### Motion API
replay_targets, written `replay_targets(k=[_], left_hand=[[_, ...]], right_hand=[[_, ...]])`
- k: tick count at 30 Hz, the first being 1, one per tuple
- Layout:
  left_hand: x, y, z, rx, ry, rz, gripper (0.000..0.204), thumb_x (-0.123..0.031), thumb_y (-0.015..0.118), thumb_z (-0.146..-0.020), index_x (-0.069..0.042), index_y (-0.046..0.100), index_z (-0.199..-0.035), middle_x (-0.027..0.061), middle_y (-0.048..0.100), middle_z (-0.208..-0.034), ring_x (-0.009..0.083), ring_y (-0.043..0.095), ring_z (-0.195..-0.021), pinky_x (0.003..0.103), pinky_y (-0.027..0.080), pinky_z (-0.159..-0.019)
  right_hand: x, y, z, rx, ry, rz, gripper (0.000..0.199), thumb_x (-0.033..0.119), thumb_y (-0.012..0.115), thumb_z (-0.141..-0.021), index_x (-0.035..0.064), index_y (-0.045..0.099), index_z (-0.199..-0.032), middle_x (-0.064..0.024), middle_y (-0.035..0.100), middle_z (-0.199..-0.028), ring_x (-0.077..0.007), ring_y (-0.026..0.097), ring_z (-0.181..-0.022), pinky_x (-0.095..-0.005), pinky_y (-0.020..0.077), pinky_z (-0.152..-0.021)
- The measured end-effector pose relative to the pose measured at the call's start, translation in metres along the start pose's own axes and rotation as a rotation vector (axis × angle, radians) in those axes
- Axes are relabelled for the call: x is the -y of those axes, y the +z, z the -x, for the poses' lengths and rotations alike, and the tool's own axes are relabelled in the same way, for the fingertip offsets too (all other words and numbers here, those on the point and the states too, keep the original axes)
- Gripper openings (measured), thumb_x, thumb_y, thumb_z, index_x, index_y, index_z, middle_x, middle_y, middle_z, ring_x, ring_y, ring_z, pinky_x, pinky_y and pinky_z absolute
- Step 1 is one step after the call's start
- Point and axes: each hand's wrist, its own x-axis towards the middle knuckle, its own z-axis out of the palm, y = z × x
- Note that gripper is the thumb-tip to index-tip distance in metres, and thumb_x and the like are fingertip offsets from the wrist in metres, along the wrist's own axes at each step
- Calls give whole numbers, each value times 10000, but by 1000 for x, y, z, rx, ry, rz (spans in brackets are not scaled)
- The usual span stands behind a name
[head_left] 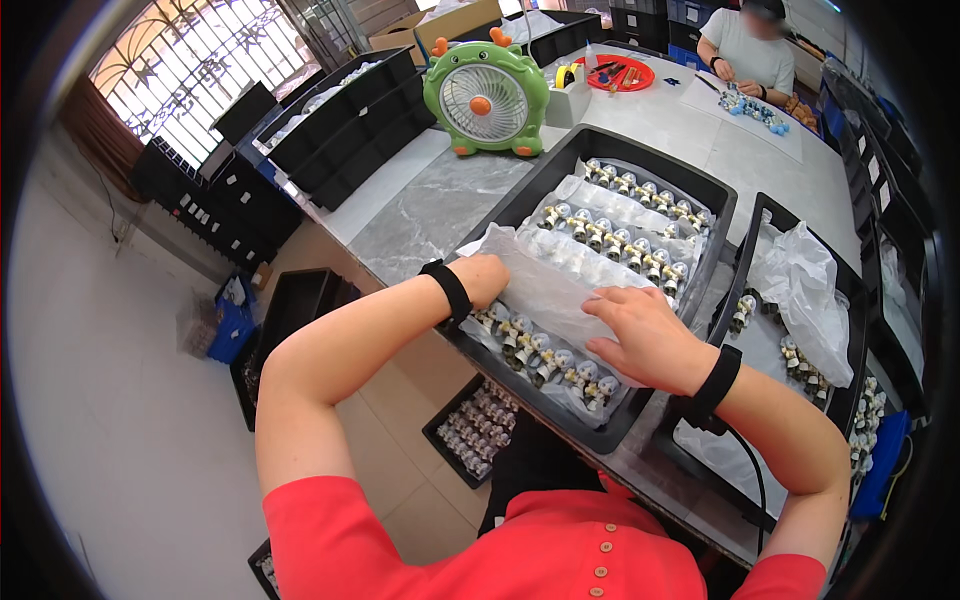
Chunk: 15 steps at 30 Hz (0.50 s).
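In front of me a black tray [722, 190] holds rows of small figurines [620, 247] with pale rounded heads and dark bases, white soft sheets lying between the rows. A translucent white packing sheet [545, 285] spans the tray, raised at its left end. My left hand [483, 278] is at that end, its fingers curled on the sheet and partly hidden. Over the sheet's right end lies my right hand [650, 335], fingers stretched and thumb apart. Nearest me, a row of figurines [545, 357] shows uncovered below the sheet.
Right of the tray stands another black tray [760, 205] with figurines and a crumpled white sheet [803, 290]. A green fan [487, 100], a red round tray [640, 70] and black crates [345, 130] are farther back. Across the table a person [750, 55] handles small blue pieces.
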Motion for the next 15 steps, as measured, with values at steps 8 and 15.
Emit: replay_targets(k=[8,15], left_hand=[[-18,-45,57,22,-20,150,203,-107,682,-707,47,665,-837,246,646,-808,396,640,-811,428,515,-715],[-30,-88,79,-476,115,409,275,-172,669,-754,-21,633,-980,179,626,-1014,342,599,-894,400,479,-785]], right_hand=[[9,4,11,52,-131,-119,290,170,649,-802,30,650,-1056,-169,576,-1175,-337,615,-952,-424,496,-839],[19,19,18,211,-263,-222,239,100,592,-815,21,641,-1035,-164,611,-1094,-351,632,-876,-418,511,-785]])
